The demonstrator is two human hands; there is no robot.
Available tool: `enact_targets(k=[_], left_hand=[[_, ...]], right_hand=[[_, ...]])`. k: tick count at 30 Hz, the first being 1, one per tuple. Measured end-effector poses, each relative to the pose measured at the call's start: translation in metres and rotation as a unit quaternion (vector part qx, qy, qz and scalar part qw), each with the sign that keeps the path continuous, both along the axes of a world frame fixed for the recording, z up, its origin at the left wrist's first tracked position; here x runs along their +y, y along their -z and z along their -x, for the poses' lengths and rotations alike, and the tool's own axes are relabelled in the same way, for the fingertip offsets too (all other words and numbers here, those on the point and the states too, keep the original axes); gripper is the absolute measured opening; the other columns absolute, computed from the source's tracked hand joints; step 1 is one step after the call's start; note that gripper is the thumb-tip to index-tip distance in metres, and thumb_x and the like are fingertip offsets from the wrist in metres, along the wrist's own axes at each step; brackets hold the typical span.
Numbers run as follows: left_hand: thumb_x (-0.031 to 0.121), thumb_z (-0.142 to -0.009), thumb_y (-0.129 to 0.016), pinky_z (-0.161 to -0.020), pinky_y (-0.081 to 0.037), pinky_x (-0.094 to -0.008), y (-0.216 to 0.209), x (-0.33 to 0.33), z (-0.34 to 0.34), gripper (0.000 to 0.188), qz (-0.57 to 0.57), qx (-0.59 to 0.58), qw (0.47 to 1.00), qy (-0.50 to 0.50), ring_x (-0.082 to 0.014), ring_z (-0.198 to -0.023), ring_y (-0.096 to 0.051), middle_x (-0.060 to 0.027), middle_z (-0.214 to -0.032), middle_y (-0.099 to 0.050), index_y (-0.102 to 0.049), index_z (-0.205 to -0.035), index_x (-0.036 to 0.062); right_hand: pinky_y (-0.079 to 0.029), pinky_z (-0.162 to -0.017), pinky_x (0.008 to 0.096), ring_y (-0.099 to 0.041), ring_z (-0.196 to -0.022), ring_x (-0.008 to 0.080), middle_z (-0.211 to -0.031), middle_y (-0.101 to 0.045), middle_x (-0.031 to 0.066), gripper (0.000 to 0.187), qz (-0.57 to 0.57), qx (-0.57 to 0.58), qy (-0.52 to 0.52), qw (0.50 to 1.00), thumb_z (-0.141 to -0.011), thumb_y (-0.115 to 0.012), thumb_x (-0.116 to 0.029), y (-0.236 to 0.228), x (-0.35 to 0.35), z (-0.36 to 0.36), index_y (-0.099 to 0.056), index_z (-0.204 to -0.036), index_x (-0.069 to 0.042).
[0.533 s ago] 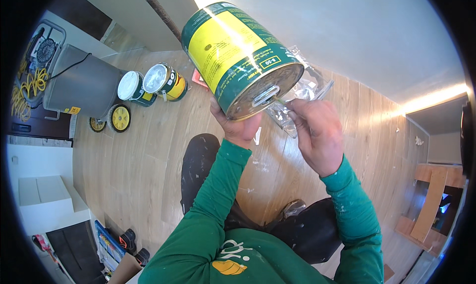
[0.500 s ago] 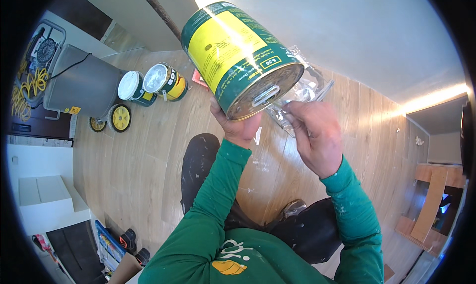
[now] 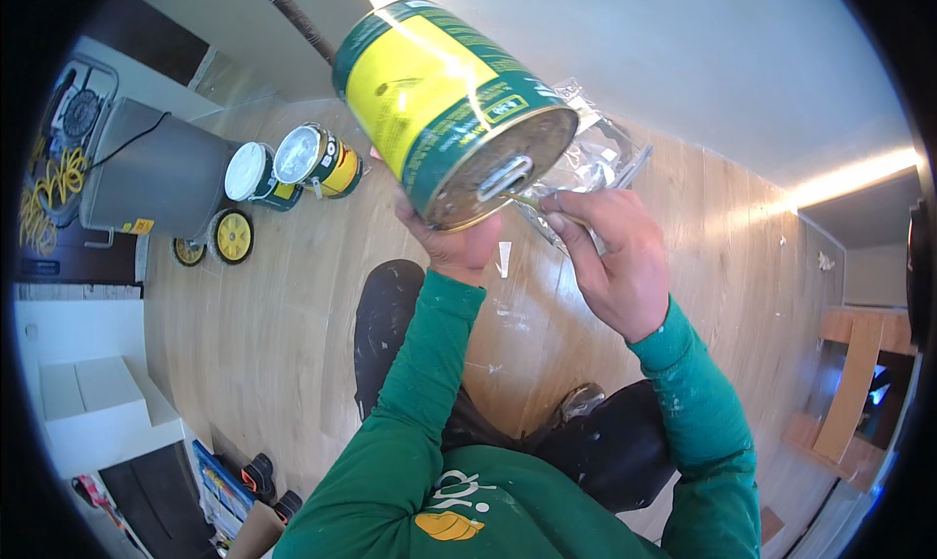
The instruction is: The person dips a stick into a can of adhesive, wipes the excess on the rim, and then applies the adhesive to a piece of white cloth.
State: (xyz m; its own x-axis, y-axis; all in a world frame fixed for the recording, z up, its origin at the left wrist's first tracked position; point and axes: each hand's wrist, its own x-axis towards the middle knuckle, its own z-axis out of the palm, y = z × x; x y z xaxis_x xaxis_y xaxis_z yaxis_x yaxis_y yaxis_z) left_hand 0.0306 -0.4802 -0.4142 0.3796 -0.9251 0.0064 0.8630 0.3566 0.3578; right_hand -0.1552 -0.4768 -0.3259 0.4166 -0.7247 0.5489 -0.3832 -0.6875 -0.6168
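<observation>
A large green and yellow metal can (image 3: pixel 420 95) is held up tilted in front of me, its round metal end with a small handle (image 3: pixel 505 176) turned toward me. My left hand (image 3: pixel 459 247) supports it from below, fingers wrapped round its lower edge. My right hand (image 3: pixel 620 266) pinches a thin yellowish strip (image 3: pixel 522 201) between thumb and forefinger. The strip's other end reaches the rim area of the can's end; whether it is fixed there I cannot tell. Clear crumpled plastic (image 3: pixel 610 154) lies on the floor behind the can.
Two open buckets with whitish contents, one green (image 3: pixel 278 190) and one black-and-yellow (image 3: pixel 340 173), stand at left. Beside them is a grey wheeled bin (image 3: pixel 161 168) with a yellow coiled hose (image 3: pixel 61 183). A dark rod (image 3: pixel 298 20) shows behind the can. A wooden frame (image 3: pixel 849 393) is at right.
The can has shifted slightly left and up in my left hand. The thin strip now shows between my right fingers and the can's end. My right hand stays close to the can.
</observation>
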Motion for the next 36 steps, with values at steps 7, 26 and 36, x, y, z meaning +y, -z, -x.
enact_targets(k=[7,26,36], left_hand=[[0.072,-0.088,-0.053,-0.117,-0.033,-0.0516,-0.001,-0.004,-0.016,0.071,0.02,0.032,0.999,0.001,-0.0277,-0.137,-0.048,-0.0044,-0.146,-0.055,-0.06,-0.139,0.0219],[0.082,-0.084,-0.05,-0.118,-0.029,-0.0551,-0.007,-0.002,-0.007,0.084,0.019,0.042,0.999,-0.005,-0.03,-0.139,-0.044,-0.005,-0.149,-0.052,-0.056,-0.143,0.0225],[0.08,-0.08,-0.059,-0.117,-0.029,-0.0533,0.001,0.002,0.007,0.086,0.03,-0.046,0.998,0.001,-0.0254,-0.139,-0.045,-0.0014,-0.147,-0.053,-0.054,-0.144,0.0231]], right_hand=[[-0.049,-0.082,0.0369,-0.067,-0.085,0.0268,-0.093,-0.072,0.0096,0.011,-0.028,-0.081,0.016,0.996,-0.092,-0.07,-0.006,-0.016,-0.002,0.015,-0.067,-0.101,-0.001],[-0.054,-0.082,0.0313,-0.068,-0.084,0.0168,-0.092,-0.075,0.0117,0.017,-0.265,-0.27,0.047,0.924,-0.1,-0.067,-0.017,-0.005,-0.012,0.027,-0.069,-0.103,0.0],[-0.045,-0.076,0.0376,-0.062,-0.072,0.0241,-0.079,-0.068,0.0064,0.014,0.094,-0.01,0.023,0.995,-0.082,-0.079,-0.008,-0.006,-0.012,0.017,-0.07,-0.093,-0.004]])
